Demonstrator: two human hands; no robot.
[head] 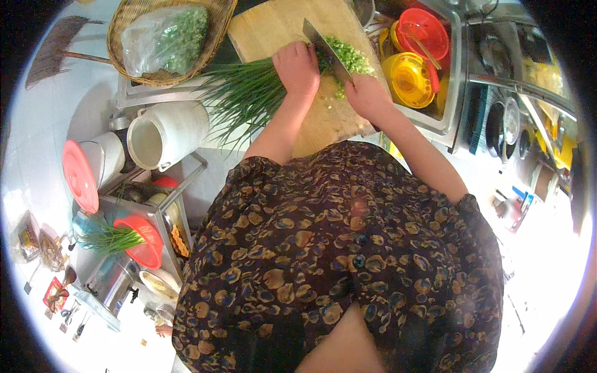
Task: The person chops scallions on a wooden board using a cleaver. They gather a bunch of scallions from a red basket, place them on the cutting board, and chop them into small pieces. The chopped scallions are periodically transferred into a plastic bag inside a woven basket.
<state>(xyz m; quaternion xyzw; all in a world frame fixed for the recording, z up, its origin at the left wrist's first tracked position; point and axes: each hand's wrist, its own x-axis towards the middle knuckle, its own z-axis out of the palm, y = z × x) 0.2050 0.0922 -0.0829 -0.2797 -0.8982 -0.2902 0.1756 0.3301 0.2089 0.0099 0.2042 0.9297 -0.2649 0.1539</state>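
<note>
My left hand (296,69) presses a bunch of long green chives or scallions (252,91) down on a thick wooden cutting board (266,28). The uncut greens fan out to the left past the board's edge. In my right hand (371,100) is the handle of a broad-bladed cleaver (326,51). Its blade lies slantwise just right of my left fingers, at the end of the bunch. A heap of chopped greens (352,58) lies on the board to the right of the blade, with small bits scattered below it.
A wicker basket (114,46) at upper left holds a plastic bag of chopped greens (182,39). A metal sink (450,119) at right holds red (424,30) and yellow plastic baskets (410,79). Left of me are a white pot (175,133) and a red basket (151,245) with more greens.
</note>
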